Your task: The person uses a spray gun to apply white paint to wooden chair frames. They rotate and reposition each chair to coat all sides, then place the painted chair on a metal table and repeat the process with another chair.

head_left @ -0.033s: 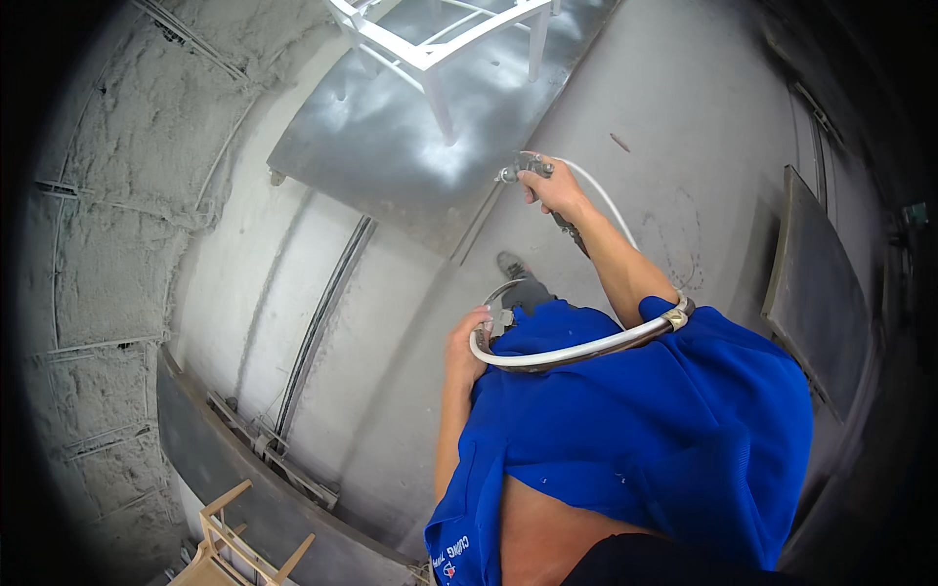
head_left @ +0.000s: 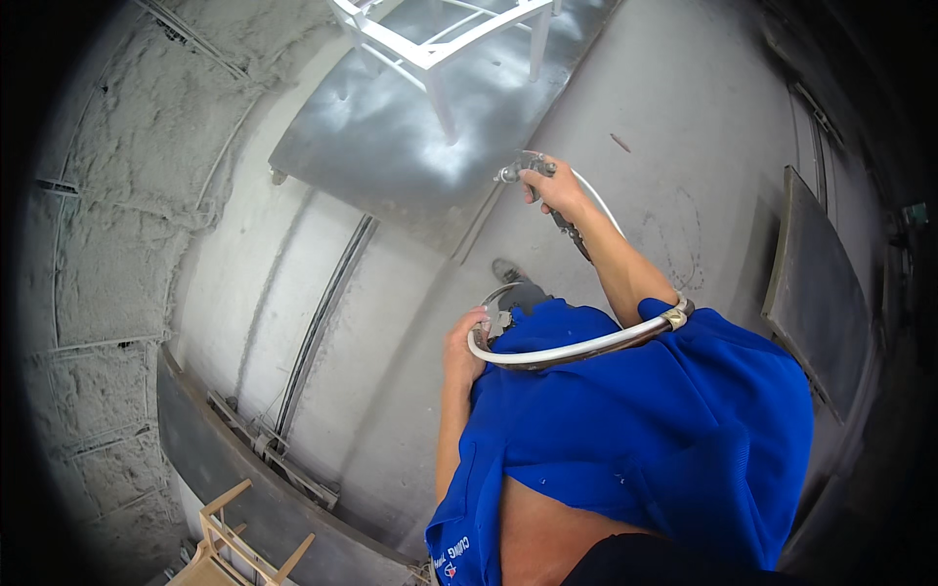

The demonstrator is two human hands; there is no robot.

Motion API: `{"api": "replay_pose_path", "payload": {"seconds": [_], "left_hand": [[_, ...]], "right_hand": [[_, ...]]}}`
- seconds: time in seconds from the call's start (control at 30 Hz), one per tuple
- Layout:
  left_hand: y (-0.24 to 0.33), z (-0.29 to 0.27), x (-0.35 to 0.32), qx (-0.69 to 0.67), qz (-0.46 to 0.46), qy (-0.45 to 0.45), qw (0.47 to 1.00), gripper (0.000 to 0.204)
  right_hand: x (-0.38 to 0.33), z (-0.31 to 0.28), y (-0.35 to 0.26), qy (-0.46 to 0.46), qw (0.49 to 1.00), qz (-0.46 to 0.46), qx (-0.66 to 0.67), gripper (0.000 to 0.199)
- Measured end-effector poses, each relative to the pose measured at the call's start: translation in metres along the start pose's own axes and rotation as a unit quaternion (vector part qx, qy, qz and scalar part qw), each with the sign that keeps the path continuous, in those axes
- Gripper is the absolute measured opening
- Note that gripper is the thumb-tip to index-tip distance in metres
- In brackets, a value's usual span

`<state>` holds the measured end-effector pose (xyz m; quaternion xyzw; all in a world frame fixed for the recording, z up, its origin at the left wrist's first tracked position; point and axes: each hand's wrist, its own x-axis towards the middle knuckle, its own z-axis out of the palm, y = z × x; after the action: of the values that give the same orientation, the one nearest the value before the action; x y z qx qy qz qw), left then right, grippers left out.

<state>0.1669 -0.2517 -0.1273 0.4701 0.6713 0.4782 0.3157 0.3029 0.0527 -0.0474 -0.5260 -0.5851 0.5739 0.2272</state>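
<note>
- Spray gun, grey metal, pistol-shaped (head_left: 516,170): 1, in my R hand (head_left: 557,186), fingers wrapped round it, nozzle to the left, up off the floor near the surface's edge in view.
- Hose, pale, flexible (head_left: 576,352): prob. 1, from gun past R forearm, looping across the blue cloth top (head_left: 664,420). 1 tan band (head_left: 675,317) on it.
- L hand (head_left: 463,340): 1, fingers curled by the loop; can't tell if they grip hose or sth else.
- Step, my read: gun held ready, L hand minding hose. Next move prob. calls for a steady gun, nozzle lined up w/ the white frame, hose slack.
- Surface, dark grey flat sheet (head_left: 337,161): 1, carrying 1 white slatted furniture frame (head_left: 427,59), partly cut off.
- Farther out: 1 pale wooden chair-like piece (head_left: 208,569), lower L; 1 dark flat panel (head_left: 821,293), R.
</note>
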Motion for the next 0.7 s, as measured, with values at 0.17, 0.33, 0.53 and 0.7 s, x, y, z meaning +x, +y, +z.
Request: {"api": "replay_pose_path", "payload": {"seconds": [0.17, 0.33, 0.53, 0.7], "left_hand": [[0.011, -0.038, -0.019, 0.068, -0.049, 0.024, 0.996, 0.038], [0.119, -0.150, -0.040, 0.207, 0.130, 0.373, 0.895, 0.059], [0.268, -0.197, -0.110, 0.354, 0.542, 0.506, 0.570, 0.058], [0.289, -0.190, -0.121, 0.434, 0.595, 0.454, 0.502, 0.053]], "right_hand": [[-0.007, -0.001, -0.016, -0.007, 0.997, -0.057, -0.050, 0.053], [0.030, 0.016, -0.048, 0.004, 0.924, -0.244, -0.294, 0.046], [0.049, 0.129, -0.089, -0.251, 0.819, -0.339, -0.390, 0.045], [-0.006, 0.247, -0.104, -0.465, 0.669, -0.397, -0.422, 0.043]]}}
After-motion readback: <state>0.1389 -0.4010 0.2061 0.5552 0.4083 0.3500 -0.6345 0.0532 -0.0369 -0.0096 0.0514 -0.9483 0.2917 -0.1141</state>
